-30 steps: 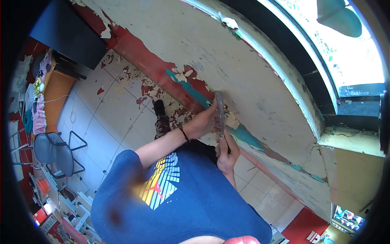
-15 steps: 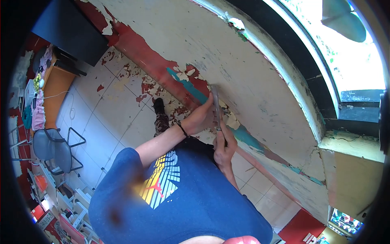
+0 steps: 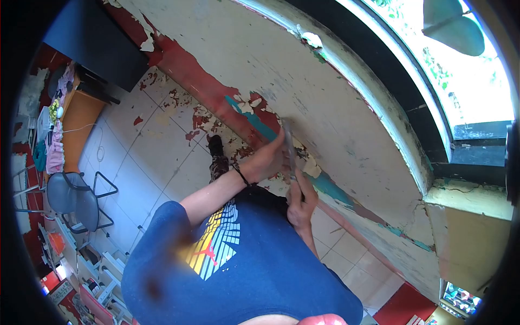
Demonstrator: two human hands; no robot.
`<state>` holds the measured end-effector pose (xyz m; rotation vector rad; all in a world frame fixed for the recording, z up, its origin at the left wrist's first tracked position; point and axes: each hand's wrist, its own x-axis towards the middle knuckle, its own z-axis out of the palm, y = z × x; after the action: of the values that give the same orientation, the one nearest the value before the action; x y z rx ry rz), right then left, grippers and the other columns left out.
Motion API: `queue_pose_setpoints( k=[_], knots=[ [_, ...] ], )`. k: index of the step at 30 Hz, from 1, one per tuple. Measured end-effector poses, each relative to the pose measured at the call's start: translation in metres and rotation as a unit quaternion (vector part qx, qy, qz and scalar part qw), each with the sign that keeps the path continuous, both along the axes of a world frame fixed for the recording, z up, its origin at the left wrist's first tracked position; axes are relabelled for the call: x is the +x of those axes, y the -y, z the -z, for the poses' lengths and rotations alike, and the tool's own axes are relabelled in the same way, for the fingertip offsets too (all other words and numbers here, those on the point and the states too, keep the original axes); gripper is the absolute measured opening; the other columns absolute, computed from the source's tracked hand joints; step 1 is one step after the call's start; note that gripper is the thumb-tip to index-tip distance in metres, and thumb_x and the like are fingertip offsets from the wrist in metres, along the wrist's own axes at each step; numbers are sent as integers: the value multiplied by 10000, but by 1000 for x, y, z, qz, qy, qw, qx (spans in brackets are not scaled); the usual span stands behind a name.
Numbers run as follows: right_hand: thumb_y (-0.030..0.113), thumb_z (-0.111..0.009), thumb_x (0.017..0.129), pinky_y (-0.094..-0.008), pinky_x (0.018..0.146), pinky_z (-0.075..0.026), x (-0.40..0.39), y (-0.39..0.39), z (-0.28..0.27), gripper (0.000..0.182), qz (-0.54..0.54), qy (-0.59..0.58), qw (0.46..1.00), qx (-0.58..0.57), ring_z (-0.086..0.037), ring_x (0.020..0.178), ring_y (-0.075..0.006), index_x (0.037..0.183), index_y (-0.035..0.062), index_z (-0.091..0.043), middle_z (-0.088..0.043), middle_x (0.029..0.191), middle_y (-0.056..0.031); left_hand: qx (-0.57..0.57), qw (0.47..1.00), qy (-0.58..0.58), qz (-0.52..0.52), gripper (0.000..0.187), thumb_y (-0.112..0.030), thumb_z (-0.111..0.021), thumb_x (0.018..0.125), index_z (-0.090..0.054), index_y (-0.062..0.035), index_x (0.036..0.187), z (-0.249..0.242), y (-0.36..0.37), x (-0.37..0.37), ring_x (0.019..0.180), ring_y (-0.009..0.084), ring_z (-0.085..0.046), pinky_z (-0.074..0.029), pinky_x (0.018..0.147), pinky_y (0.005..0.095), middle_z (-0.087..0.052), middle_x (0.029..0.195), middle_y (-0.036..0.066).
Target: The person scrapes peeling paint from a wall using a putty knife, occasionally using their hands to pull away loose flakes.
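Observation:
A narrow grey metal scraper (image 3: 291,149) lies against the wall (image 3: 336,135), where the pale paint meets a peeled strip. My right hand (image 3: 301,207) is closed around its lower end. Higher up, my left hand (image 3: 270,160), with a dark band at the wrist, grips the scraper's side, its thumb along the blade. Fingers partly hide the tool. Beside the hands, the wall shows bare red patches (image 3: 264,111), a teal strip (image 3: 331,188) and a loose pale paint flake (image 3: 311,167).
Red and cream paint flakes (image 3: 203,116) litter the tiled floor (image 3: 151,157). A grey chair (image 3: 73,197) and a wooden desk (image 3: 81,122) stand at the left, below a dark cabinet (image 3: 100,40). A window (image 3: 460,81) is at the upper right. My shoe (image 3: 215,145) is near the wall's base.
The view has shifted slightly. The scraper's upper end and my hands have moved only a little along the wall; both hands keep their hold.

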<state>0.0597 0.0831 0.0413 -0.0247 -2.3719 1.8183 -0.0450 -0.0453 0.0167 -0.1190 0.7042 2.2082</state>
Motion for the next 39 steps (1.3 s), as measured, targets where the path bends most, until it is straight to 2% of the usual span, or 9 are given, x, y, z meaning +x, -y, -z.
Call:
queue_pose_setpoints(
  k=[4,9,12,15,25,27,34,36,39],
  knots=[
    [30,-479,902,-211,429,-302,1,-6,0,325,22,28,998,-56,-393,511,-57,1219,-5,-540,-532,799,-45,-3,999,49,-5,561,-623,-261,902,-482,-113,825,-19,-7,4,806,222,-505,-409,808,419,-492,777,33],
    [20,-459,910,-208,418,-289,-13,4,4,317,-18,-89,993,75,-390,514,-44,1214,0,-548,-535,808,-49,41,999,-2,-24,487,-571,-314,921,-503,-122,910,-2,6,-3,815,206,-516,-416,790,409,-518,839,35],
    [23,-458,910,-201,425,-295,3,-7,1,319,12,19,1000,-20,-394,523,-44,1214,-2,-548,-518,786,-34,17,1000,15,-7,473,-568,-339,916,-511,-127,944,-18,7,1,820,199,-521,-423,785,397,-528,869,46],
    [16,-456,907,-196,423,-299,-2,-8,-7,329,8,8,1000,-12,-390,517,-43,1226,-6,-537,-521,806,-31,42,997,35,48,472,-566,-367,910,-519,-121,950,-20,4,4,854,200,-537,-435,780,369,-539,877,49],
    [47,-467,911,-194,445,-321,-1,-1,0,318,26,18,997,-68,-387,521,-46,1214,-4,-546,-545,831,-43,-9,1000,20,-4,511,-580,-411,891,-534,-96,999,-15,6,2,880,201,-559,-445,752,341,-557,898,46],
    [51,-464,913,-202,451,-316,-6,-4,3,318,6,-14,1000,0,-385,518,-50,1214,-7,-546,-540,792,-29,-13,1000,25,-4,513,-585,-412,888,-539,-99,993,-16,4,4,883,200,-560,-444,759,348,-560,897,41],
    [42,-480,900,-207,477,-321,-25,4,-3,315,-28,-14,999,12,-396,550,-56,1202,7,-563,-546,763,-24,-18,999,30,-16,520,-596,-400,887,-553,-106,962,-13,23,-7,865,201,-565,-433,781,367,-566,885,36],
    [21,-485,887,-206,482,-321,-14,-9,-1,325,-29,-89,992,82,-396,559,-55,1202,16,-567,-537,754,-19,-6,999,39,0,516,-591,-397,891,-555,-106,971,-12,15,-2,868,201,-569,-434,785,372,-570,888,37],
    [6,-487,876,-215,499,-331,8,-24,-19,332,8,-32,995,91,-402,571,-64,1197,15,-571,-534,750,-25,17,999,40,26,507,-578,-389,901,-551,-100,950,-16,-7,12,878,202,-574,-434,783,371,-580,890,45]
  ],
)
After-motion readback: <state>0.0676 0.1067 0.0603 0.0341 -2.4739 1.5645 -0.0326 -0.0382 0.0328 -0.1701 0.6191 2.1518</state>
